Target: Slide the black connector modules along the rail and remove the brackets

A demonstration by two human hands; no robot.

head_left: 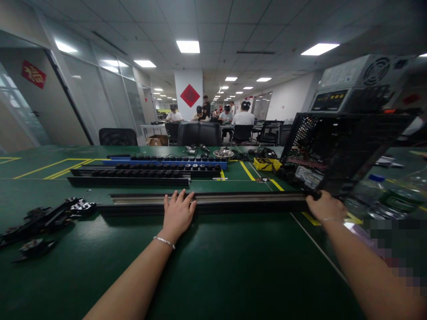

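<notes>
A: The left hand [178, 211] lies over the black channel rail [247, 204], fingers spread apart, their tips at its far edge.

B: And the right hand [328, 206]?

A: It touches the rail's right end. I can't tell whether the fingers close around it; they are partly turned from view.

B: Where does the rail lie?

A: Crosswise on the green tabletop [233, 271], in front of the person, with a pale strip running along its channel. Its right end is just in front of an open computer case [333, 142], which has a power supply unit [353, 73] on top.

B: What is beyond the rail?

A: A shorter black rail [130, 181], then a blue rail [163, 163] farther back, both roughly parallel to it. A metal dish [223, 153] and a yellow tray [267, 163] sit toward the far edge.

B: Anything past its left end?

A: A cluster of black parts [43, 218], too dark to identify. A clear bottle with a blue cap [396, 204] stands right of the right hand.
</notes>
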